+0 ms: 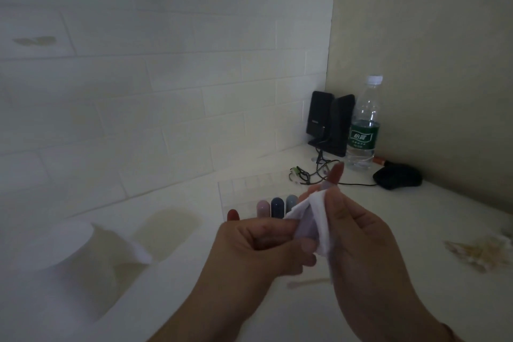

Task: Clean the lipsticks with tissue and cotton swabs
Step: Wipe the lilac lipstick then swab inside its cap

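Observation:
An uncapped lipstick with a reddish bullet (336, 173) sticks up between my two hands. A white tissue (313, 219) is wrapped round its lower part and hides the tube. My left hand (258, 244) grips the wrapped base, thumb pressed on the tissue. My right hand (361, 241) pinches the tissue's upper edge against the lipstick. Behind my hands stand a red lipstick (233, 214) and three capped ones, pink (263, 208), dark blue (277, 207) and grey-blue (291, 202), in a clear organizer (244, 189). A cotton swab (308, 283) lies on the white table below my hands.
A white tissue roll (69, 244) stands at the left. In the far corner are black speakers (330, 122), a water bottle (363, 125), tangled cables (311, 172) and a black mouse (397, 175). A brownish crumpled patch (480, 255) lies at the right. The light is dim.

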`<state>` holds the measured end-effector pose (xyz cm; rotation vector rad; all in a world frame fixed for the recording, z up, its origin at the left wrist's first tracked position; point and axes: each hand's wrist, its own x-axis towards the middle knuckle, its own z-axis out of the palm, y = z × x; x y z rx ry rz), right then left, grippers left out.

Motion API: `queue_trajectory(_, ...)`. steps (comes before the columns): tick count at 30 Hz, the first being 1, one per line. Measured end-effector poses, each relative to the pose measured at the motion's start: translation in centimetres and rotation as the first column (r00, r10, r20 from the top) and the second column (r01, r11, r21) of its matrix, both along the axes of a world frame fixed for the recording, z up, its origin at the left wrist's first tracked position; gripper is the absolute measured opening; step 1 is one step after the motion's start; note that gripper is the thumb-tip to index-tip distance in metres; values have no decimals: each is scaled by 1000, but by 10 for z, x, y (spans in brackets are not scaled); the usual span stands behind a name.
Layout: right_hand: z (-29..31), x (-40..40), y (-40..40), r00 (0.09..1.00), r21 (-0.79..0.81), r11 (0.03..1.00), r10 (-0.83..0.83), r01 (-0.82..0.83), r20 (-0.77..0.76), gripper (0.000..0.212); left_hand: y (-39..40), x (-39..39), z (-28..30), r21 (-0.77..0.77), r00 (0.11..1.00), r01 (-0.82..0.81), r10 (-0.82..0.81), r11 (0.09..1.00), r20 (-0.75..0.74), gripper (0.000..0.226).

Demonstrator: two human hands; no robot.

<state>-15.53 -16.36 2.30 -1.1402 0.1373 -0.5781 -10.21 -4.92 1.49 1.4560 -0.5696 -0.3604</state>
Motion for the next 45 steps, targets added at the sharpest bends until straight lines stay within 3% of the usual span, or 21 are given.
queue_trajectory(3,-4,2,1,1000,-15,1000,-10,11,11,32,-2,-1,-3,9,973,-176,172,984,152,29)
queue_trajectory(5,-3,1,1,1000,-9,1000,-3,3,16,34,-3,-3,-3,-12,969,-199,199,980,148,25)
queue_trajectory(9,0,-2,-1,998,61,997,48,-45,-47,32,-3,-1,1,-43,995,60,-63,997,-79,23)
queue_trajectory(12,2,-1,0,999,55,998,33,-31,-40,32,-1,0,2,-32,991,96,-99,995,-95,22)
queue_trajectory(15,0,1,-3,997,-26,999,-26,24,-68,37,-1,0,1,2,999,-33,33,999,-22,16)
queue_trajectory(18,-3,4,-3,998,-87,995,-51,47,-44,51,-2,-1,-3,12,960,-235,231,972,156,27)
queue_trajectory(21,-1,3,-2,1000,10,1000,-17,17,-3,35,-3,-3,-4,1,934,-272,264,962,240,32)
queue_trajectory(25,-3,3,-5,998,-48,997,-60,59,-24,27,-3,0,-1,-29,994,-110,110,994,2,28)
queue_trajectory(27,-3,2,-4,997,-69,995,-78,77,-18,28,-2,1,1,-29,997,-65,63,997,-49,16)
queue_trajectory(30,-5,3,-2,999,-13,999,-39,39,5,30,0,3,-3,-7,980,-167,167,986,111,20)
queue_trajectory(33,-6,4,1,999,-42,999,-22,23,27,29,-2,3,-7,-1,905,-309,295,951,307,19)
queue_trajectory(35,-7,5,0,999,-51,998,-41,41,8,27,-4,2,-10,-6,889,-314,296,950,351,23)
queue_trajectory(40,-8,6,-5,995,-53,993,-102,101,-13,23,-4,7,-8,-27,991,-104,106,994,86,33)
queue_trajectory(45,-8,5,-2,995,-65,993,-102,102,-2,31,-3,10,-8,-58,957,-236,243,970,158,33)
